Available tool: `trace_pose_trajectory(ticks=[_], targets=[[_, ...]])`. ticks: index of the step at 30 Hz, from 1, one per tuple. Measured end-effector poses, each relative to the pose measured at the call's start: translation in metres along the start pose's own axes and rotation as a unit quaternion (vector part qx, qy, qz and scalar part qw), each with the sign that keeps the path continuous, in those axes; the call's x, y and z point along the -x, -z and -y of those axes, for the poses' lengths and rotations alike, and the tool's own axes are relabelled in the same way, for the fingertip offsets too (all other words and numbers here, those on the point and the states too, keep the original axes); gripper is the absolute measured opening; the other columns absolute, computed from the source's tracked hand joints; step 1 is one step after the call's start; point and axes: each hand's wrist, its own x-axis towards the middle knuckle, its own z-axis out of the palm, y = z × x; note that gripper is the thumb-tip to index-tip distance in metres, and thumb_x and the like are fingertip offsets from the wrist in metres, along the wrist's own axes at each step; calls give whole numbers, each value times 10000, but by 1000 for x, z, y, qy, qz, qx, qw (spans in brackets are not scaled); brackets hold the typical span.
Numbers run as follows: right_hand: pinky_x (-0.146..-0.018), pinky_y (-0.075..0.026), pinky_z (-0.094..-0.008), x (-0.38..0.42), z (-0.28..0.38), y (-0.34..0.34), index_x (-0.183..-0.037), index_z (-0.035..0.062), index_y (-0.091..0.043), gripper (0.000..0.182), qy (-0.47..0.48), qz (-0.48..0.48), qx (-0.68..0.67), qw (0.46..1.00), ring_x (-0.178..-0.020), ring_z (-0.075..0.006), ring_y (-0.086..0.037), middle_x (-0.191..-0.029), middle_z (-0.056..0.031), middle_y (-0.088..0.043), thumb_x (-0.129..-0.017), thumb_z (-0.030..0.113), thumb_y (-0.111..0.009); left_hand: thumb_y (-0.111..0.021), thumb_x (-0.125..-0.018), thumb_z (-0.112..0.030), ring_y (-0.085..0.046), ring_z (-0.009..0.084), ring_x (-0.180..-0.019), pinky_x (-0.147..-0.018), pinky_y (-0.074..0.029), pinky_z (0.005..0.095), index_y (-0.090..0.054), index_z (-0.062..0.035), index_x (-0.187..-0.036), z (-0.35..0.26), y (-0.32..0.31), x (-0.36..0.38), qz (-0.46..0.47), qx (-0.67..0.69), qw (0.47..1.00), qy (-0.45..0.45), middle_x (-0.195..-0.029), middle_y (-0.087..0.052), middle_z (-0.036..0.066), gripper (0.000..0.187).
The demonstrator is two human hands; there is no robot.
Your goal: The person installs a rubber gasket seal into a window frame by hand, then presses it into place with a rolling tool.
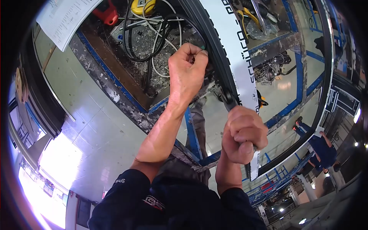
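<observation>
A long black profile with a white printed film (239, 50) runs diagonally across the work frame in front of me. My left hand (188, 71) is closed in a pinch at the profile's left edge, where a thin black rubber strip (191, 23) curves down to the fingertips. The fingers hide the exact grip. Lower down, my right hand (245, 134) makes a fist around a dark-handled tool (229, 99). Its black head rests against the profile, and the handle's end peeks out below the fist. The tool's exact kind is mostly covered by my hand.
A blue-edged metal bench frame (111, 86) surrounds a tray holding a yellow tape measure (143, 6), a red tool (107, 14) and cables. Yellow-handled pliers (249, 17) lie on the right. Printed sheets (65, 19) hang at upper left. A co-worker (322, 147) stands at far right.
</observation>
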Motion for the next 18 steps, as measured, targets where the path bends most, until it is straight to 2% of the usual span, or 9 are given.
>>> trace_pose_trajectory(ticks=[3,8,14,18], targets=[[-405,-274,-300,-9,-9,-6,-715,31,-473,342,10,8,-12,1000,-409,-141,-360,-543,-55,-446,-943,266,-573,-650,-898,-66,-436,28,-617,-536,-354,229,-605,33,-828,-8,-2,3,-19,-19,1000,-14,-667,-526,-32,129],[-403,-259,-299,4,1,3,-725,30,-473,340,2,-2,2,1000,-411,-135,-360,-548,-52,-444,-947,267,-574,-652,-896,-64,-440,30,-617,-540,-358,229,-605,32,-824,-1,-3,-1,-19,5,1000,-14,-670,-533,-27,129],[-405,-257,-300,-17,-14,-10,-714,33,-471,340,3,-3,-32,999,-411,-135,-356,-552,-60,-447,-940,262,-581,-650,-898,-64,-460,35,-636,-560,-380,229,-605,32,-822,-9,-2,3,-18,-13,1000,-3,-685,-553,-18,130],[-411,-258,-296,-2,0,-5,-714,30,-468,338,-11,-10,16,1000,-423,-130,-351,-560,-63,-457,-940,259,-574,-650,-899,-67,-469,34,-640,-564,-385,226,-608,33,-827,-4,-2,2,-7,9,1000,-16,-694,-560,-16,130]])
